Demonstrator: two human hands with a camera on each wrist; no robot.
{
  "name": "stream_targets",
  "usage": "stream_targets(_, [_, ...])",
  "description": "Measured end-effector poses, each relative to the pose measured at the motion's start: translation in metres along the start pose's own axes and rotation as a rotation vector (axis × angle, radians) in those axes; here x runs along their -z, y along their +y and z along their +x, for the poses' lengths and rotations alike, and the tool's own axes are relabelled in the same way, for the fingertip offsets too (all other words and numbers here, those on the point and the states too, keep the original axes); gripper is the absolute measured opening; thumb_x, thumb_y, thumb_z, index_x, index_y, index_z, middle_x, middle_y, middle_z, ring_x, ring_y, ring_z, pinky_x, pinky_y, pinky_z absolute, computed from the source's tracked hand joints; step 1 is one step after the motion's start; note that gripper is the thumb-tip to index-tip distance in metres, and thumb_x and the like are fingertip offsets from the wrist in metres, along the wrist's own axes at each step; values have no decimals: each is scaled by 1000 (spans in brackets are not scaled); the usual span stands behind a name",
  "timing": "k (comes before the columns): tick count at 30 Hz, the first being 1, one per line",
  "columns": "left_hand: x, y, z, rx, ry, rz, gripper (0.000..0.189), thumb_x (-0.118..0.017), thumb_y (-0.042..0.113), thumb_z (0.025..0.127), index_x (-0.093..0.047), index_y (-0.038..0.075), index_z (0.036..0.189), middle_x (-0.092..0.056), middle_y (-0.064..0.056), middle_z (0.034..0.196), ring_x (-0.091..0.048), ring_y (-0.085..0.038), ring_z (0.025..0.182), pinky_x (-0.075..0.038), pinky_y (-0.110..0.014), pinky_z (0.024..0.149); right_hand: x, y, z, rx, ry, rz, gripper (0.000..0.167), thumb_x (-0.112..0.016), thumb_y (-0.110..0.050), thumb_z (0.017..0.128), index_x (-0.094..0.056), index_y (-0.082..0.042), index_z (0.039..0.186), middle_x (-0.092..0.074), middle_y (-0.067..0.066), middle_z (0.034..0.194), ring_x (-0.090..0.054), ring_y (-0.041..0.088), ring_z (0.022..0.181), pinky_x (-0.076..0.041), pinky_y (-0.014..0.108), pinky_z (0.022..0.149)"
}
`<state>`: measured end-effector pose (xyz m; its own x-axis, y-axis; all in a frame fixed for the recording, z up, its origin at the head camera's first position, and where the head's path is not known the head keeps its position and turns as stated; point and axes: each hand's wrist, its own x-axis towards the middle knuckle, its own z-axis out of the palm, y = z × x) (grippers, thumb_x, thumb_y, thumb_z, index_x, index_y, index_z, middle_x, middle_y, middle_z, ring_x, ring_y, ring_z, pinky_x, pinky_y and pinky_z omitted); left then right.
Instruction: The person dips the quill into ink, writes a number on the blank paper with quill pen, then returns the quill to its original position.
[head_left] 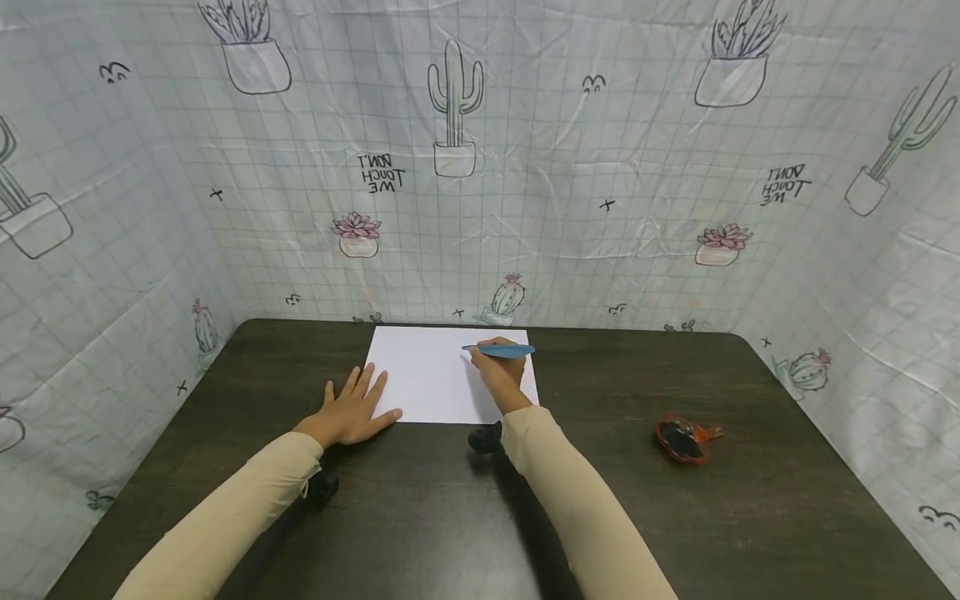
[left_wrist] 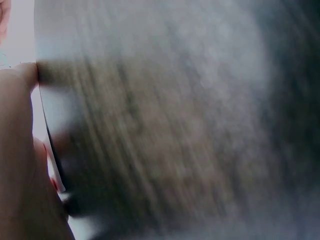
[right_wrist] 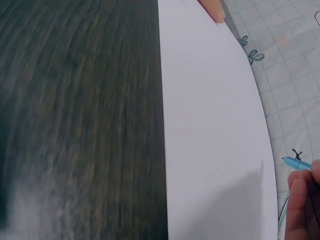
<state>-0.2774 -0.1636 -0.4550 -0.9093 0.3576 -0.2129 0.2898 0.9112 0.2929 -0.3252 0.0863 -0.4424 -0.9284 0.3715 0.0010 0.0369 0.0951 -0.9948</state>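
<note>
A white sheet of paper (head_left: 427,375) lies at the far edge of the dark table. My left hand (head_left: 351,414) rests with its fingers spread over the sheet's left edge and lower left corner. Between thumb and fingers, my right hand (head_left: 501,377) grips a light blue pen (head_left: 517,351) over the right part of the sheet. The pen lies nearly level in the head view, its thin end pointing left. In the right wrist view its dark tip (right_wrist: 284,158) shows beyond the fingers, and a shadow falls on the white paper. No marks show on the sheet.
On the right of the dark wooden table (head_left: 600,517) lies a small orange-red and black object (head_left: 684,439). A white cloth (head_left: 555,208) printed with cacti and grid lines hangs behind the table and along both sides. Black wrist devices (head_left: 486,438) sit under both forearms.
</note>
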Motion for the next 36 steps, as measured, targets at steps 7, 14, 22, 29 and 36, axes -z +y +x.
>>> stream_targets(7, [-1,0,0,-4,4,-1,82,-36,59,98,-8,7,155,4,-21,159,4,-43,145,6,-72,104,-5,-1,0,-51,31,-59,6,-76,-8,78,-72,-7,82,-72,9,84,-71,19,73,-57,31,69])
stream_targets(14, [0,0,1,1,0,19,83,-34,60,97,-7,8,155,4,-20,160,4,-42,145,5,-72,104,-6,-1,2,-58,44,-180,4,-76,-11,80,-73,-8,82,-72,7,80,-70,21,76,-55,33,70])
stream_targets(22, [0,0,1,6,-10,27,83,-33,61,97,-7,8,155,4,-20,160,4,-42,145,5,-72,104,-6,-1,-1,-70,70,-207,3,-75,-11,79,-73,-9,80,-72,6,76,-68,20,72,-54,32,68])
stream_targets(29, [-1,-1,0,2,-2,26,83,-34,61,97,-7,7,155,4,-20,160,4,-43,145,5,-72,104,-7,-1,-4,-43,56,-324,3,-72,-12,80,-73,-9,81,-72,5,77,-64,23,77,-52,33,70])
stream_targets(36, [0,0,0,-1,0,23,83,-34,61,97,-7,7,155,4,-20,159,4,-43,145,5,-72,104,-6,1,-5,-24,60,-303,5,-71,-12,80,-73,-8,81,-71,6,79,-63,25,80,-50,32,68])
